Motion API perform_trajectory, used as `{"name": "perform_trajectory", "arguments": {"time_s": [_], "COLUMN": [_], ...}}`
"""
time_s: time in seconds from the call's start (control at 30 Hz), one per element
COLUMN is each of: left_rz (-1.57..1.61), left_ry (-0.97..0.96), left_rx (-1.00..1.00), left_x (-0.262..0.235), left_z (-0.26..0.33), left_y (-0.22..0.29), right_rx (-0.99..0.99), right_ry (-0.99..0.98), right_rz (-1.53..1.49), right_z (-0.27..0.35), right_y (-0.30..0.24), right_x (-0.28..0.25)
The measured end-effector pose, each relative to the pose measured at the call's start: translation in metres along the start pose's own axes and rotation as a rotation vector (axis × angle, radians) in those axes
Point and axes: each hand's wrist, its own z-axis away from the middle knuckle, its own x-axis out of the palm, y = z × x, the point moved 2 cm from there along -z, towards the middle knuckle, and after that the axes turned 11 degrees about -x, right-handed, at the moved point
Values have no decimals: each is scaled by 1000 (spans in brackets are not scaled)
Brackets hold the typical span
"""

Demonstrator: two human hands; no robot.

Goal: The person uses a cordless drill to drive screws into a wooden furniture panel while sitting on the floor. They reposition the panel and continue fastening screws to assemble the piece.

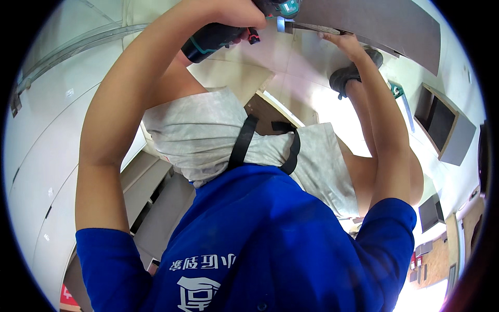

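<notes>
My left hand (248, 14) is closed round the handle of a dark cordless drill (210, 40) with teal trim, at the top edge of the view. The drill's upper body is partly cut off there. To its right runs a long dark grey panel (384, 26). My right hand (345, 44) grips this panel's lower edge, its fingers partly hidden behind it. A small bluish-lit piece (281, 24) shows at the panel's left end, close to the drill.
Below the panel is my dark shoe (345, 78). An open grey box-like cabinet (442, 122) stands at the right. A brown board piece (265, 112) lies between my legs. White cabinet fronts (52, 156) line the left, with grey boards (166, 208) beside me.
</notes>
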Motion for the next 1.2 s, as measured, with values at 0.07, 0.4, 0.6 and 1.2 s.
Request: {"name": "perform_trajectory", "arguments": {"time_s": [0.07,0.4,0.6,1.2], "left_rz": [1,47,-60,113], "left_ry": [6,7,0,-16], "left_rx": [-16,-100,-39,-23], "left_x": [-3,4,1,13], "left_z": [4,4,10,-6], "left_y": [5,10,17,3], "right_rx": [3,-51,-88,2], "right_ry": [-47,36,-18,-66], "right_rz": [-48,29,-39,-179], "right_z": [0,-6,-7,-7], "right_y": [0,21,30,25], "right_x": [-3,-4,-14,-22]}}
